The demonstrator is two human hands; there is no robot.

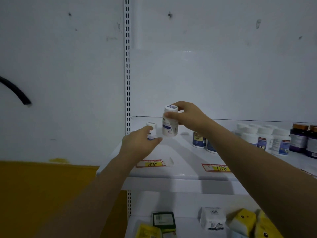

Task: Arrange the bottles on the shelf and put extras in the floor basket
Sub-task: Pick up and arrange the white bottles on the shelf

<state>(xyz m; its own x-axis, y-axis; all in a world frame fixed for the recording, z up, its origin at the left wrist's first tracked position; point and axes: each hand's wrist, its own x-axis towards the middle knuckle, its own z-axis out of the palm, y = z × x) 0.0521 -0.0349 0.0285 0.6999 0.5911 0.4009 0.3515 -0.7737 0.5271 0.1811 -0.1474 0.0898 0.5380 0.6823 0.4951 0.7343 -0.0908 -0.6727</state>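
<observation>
Shelf (180, 152): white painted metal, smooth, faint sheen. Slotted upright (127, 66) at shelf's left end: same white metal. Tall bottle (169, 129) and short bottle (151, 126) above shelf's left part: white plastic, smooth, paper labels. Dark jars (299, 140) at shelf's right end: glossy, metallic-look caps. Price tags (151, 163) on shelf's front lip: paper, matt.

I'm in a shop: white shelf (173, 152) hung on a slotted upright (127, 66), yellow price tags (151, 163) on its front edge, supplement bottles (264, 139) in rows, packaged goods (211, 218) one level down.
</observation>
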